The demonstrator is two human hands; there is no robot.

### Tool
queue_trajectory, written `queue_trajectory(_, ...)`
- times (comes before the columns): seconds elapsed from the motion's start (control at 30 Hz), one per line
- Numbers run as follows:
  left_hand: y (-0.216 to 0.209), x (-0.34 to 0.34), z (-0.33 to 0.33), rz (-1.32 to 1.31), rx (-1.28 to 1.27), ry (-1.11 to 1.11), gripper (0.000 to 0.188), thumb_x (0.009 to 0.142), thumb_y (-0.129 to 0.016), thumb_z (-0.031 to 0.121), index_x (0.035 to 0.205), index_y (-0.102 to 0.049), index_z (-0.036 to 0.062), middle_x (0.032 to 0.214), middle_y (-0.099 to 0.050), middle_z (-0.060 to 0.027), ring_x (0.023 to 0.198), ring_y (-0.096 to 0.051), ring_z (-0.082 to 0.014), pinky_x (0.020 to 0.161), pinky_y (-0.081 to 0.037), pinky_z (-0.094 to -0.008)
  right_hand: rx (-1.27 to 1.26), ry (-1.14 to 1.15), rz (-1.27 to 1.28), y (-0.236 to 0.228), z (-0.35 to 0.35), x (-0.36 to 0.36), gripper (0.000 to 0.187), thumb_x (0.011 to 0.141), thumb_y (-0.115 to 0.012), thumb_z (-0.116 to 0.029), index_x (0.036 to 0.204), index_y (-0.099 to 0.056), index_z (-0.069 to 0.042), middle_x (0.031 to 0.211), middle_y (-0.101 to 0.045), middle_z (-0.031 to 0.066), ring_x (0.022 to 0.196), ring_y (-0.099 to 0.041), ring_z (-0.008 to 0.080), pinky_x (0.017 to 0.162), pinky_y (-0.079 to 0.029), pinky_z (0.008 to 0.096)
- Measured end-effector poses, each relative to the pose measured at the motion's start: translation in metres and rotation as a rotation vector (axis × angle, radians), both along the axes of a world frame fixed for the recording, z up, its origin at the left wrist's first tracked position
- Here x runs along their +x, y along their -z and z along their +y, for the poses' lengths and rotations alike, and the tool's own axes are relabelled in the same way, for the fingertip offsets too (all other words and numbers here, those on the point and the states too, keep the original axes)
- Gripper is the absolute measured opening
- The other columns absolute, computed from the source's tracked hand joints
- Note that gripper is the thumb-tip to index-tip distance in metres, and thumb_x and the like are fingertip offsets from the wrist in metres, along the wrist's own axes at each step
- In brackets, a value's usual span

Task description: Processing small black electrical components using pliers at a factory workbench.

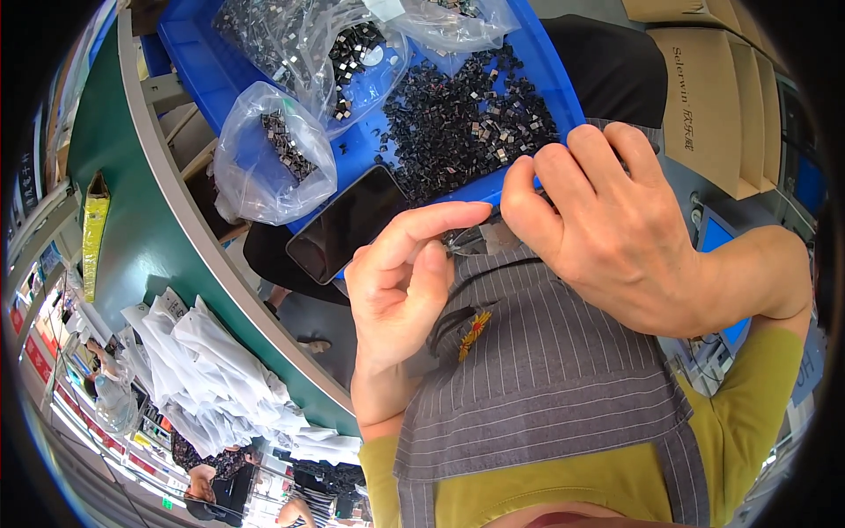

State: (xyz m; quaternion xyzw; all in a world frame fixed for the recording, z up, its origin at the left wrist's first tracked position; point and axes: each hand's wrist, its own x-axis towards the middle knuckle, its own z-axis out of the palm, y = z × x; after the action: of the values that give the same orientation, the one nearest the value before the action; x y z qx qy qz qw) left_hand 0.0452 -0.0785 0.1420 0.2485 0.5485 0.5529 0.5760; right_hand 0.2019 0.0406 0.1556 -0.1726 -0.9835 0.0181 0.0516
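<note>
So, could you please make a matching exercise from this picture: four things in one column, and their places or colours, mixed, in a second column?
Things:
1. phone
2. white packets
3. small dark parts
4. cardboard box

Places or colours:
A. loose in the blue tray
B. brown, at the upper right of the picture
C. black screen, near the left hand
D. heaped on the green table

Pairs: 1-C, 2-D, 3-A, 4-B

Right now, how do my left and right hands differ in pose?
Your left hand points its index finger toward the right hand, whose fingers curl. The left hand shows its thumb side, the right hand its back. Both are bare and close to the blue tray.
</note>
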Motion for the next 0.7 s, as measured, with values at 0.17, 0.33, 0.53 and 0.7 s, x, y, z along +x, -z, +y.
queue_trajectory(0.17,-0.0004,0.0027,0.0012,0.032,-0.014,0.002,0.034,0.084,-0.041,-0.009,0.109,-0.062,-0.0049,0.062,-0.049,0.0075,0.051,-0.033,0.0038,0.046,-0.022,-0.0161,-0.002,0.013,0.008,0.0008,-0.0014,0.0007,0.022,0.066,-0.06,-0.009,0.087,-0.057,-0.003,0.07,-0.043,0.0048,0.067,-0.046,0.02,0.066,-0.042,0.033)
queue_trajectory(0.33,0.0031,-0.0001,0.0,0.015,-0.013,0.034,0.034,0.084,-0.041,-0.009,0.11,-0.063,-0.0043,0.062,-0.05,0.0066,0.05,-0.034,0.0034,0.046,-0.023,-0.0162,0.028,0.001,0.012,0.0008,-0.0003,0.0003,0.021,0.066,-0.06,-0.009,0.087,-0.057,-0.003,0.071,-0.043,0.0045,0.067,-0.046,0.0199,0.067,-0.042,0.0331)
queue_trajectory(0.53,0.0037,0.0009,0.0004,0.115,-0.025,0.073,0.034,0.085,-0.041,-0.007,0.111,-0.063,-0.003,0.057,-0.047,0.007,0.05,-0.035,0.0028,0.046,-0.024,-0.0168,0.005,-0.006,-0.045,-0.0025,-0.0012,0.001,0.021,0.067,-0.06,-0.009,0.086,-0.056,-0.003,0.069,-0.042,0.0039,0.067,-0.045,0.0192,0.066,-0.041,0.0322)
queue_trajectory(0.7,0.0079,-0.0003,-0.0033,0.089,-0.011,0.091,0.032,0.087,-0.042,-0.006,0.111,-0.063,-0.0026,0.055,-0.045,0.0067,0.049,-0.033,0.0024,0.045,-0.023,-0.0174,0.016,-0.027,-0.1,-0.005,-0.0021,0.0019,0.02,0.067,-0.06,-0.009,0.086,-0.056,-0.003,0.068,-0.039,0.0035,0.064,-0.042,0.018,0.062,-0.038,0.0303)
